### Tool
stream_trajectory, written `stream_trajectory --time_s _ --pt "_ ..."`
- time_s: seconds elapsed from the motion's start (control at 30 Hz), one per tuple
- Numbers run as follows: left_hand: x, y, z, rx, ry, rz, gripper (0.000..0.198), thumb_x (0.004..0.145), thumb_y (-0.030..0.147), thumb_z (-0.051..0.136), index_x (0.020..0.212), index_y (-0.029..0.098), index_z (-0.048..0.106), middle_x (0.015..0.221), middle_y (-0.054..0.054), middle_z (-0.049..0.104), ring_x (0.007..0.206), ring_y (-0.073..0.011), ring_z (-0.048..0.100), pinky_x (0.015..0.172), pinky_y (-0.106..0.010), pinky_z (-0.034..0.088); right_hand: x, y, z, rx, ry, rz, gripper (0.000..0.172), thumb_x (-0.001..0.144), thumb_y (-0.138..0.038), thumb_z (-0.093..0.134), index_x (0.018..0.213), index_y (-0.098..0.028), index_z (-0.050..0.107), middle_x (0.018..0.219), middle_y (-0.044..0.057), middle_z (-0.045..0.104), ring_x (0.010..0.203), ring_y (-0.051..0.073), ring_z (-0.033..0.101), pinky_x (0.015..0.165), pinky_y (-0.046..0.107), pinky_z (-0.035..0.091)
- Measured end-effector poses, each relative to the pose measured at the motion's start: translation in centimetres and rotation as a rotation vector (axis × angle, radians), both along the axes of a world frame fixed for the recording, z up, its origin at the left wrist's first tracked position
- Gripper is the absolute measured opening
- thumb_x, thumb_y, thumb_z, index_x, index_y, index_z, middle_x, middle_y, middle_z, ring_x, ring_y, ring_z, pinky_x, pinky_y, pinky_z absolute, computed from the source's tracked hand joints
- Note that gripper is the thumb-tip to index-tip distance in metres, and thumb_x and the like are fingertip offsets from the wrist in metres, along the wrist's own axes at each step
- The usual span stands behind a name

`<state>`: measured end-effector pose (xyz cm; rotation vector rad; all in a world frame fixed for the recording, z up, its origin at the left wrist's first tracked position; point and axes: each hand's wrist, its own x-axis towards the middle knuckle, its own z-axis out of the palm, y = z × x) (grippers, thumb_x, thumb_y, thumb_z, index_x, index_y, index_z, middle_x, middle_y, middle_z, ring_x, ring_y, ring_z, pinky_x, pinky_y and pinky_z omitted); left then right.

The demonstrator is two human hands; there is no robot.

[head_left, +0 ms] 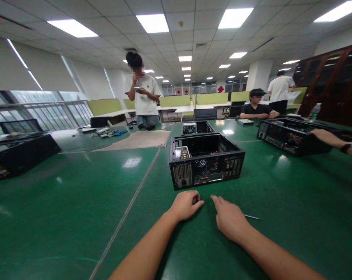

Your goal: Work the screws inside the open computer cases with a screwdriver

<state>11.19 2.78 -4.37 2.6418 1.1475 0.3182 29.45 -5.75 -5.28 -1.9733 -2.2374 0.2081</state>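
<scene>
A black computer case [206, 171] lies on the green table with its top side open, showing a power supply, a fan and boards inside. My left hand [186, 205] rests on the table just before the case, fingers loosely curled, thumb apart, nothing visible in it. My right hand [230, 217] lies beside it with the index finger stretched forward. Neither hand touches the case. A thin metal rod [252, 217], like a screwdriver shaft, sticks out behind my right hand; its other end is hidden.
More computer cases stand behind, at the left [27, 155] and at the right [293, 136], where a co-worker's hand [324, 137] rests on one. Brown cardboard [141, 139] and a plastic bottle [314, 112] are farther off. People stand and sit beyond the table.
</scene>
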Motion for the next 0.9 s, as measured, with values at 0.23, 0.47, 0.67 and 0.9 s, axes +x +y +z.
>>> stream_trajectory --time_s 0.23,0.47,0.67,0.9 --pt "-0.59 0.28 0.24 -0.058 0.011 -0.001 0.026 0.093 0.041 0.058 0.096 0.016 0.061 0.085 -0.002 0.060 0.077 -0.0168 0.057 0.073 -0.034 0.048 0.65 0.34 0.14 -0.002 0.054 0.037 0.064 0.080 -0.009 0.045 0.143 -0.012 0.045 0.132 0.016 0.059 0.116 0.027 0.060 0.097 0.035 0.045" --pt "-0.46 0.35 -0.04 -0.064 0.004 -0.003 0.025 0.093 0.040 0.058 0.096 0.015 0.061 0.085 -0.002 0.060 0.077 -0.0169 0.058 0.074 -0.035 0.049 0.98 0.22 0.41 -0.003 0.086 0.060 0.062 0.078 -0.009 0.046 0.141 -0.011 0.048 0.134 0.016 0.059 0.123 0.026 0.056 0.102 0.034 0.041" --pt "-0.45 0.36 0.13 -0.069 0.011 0.003 0.027 0.093 0.042 0.058 0.096 0.015 0.061 0.086 -0.002 0.061 0.078 -0.0172 0.059 0.076 -0.036 0.049 1.06 0.30 0.33 -0.009 0.095 0.060 0.064 0.078 -0.010 0.047 0.142 -0.012 0.047 0.137 0.016 0.057 0.122 0.026 0.057 0.102 0.034 0.041" --pt "-0.34 0.07 0.20 -0.041 -0.002 0.009 0.024 0.092 0.039 0.061 0.093 0.015 0.062 0.082 -0.001 0.062 0.074 -0.0163 0.059 0.071 -0.033 0.049 1.11 0.21 0.35 -0.001 0.105 0.053 0.062 0.078 -0.010 0.046 0.140 -0.012 0.049 0.134 0.015 0.059 0.116 0.027 0.060 0.099 0.034 0.043"
